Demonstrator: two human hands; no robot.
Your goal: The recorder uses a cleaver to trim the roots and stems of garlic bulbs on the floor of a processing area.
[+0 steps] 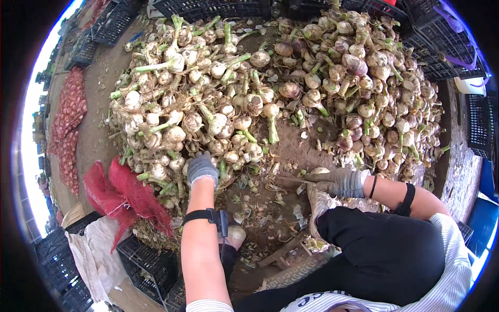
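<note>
My left hand (202, 170), in a grey knit glove, reaches into the near edge of the left heap of garlic bulbs (192, 122). Its fingertips are lost among the bulbs, so its grip is hidden. My right hand (337, 183), gloved too, is closed by my right knee. A thin blade, seemingly a knife (292, 179), points left out of it. One pale garlic bulb (320, 170) shows right beside the right hand's fingers. The bulbs are dirty white, some purplish, with cut green stalks and roots.
A second garlic heap (374, 93) lies at the right. Red mesh sacking (127, 195) rests left of my left arm, and a filled red net sack (69, 130) lies farther left. Black crates (148, 265) stand at the lower left. Trimmings litter the dirt floor (299, 145).
</note>
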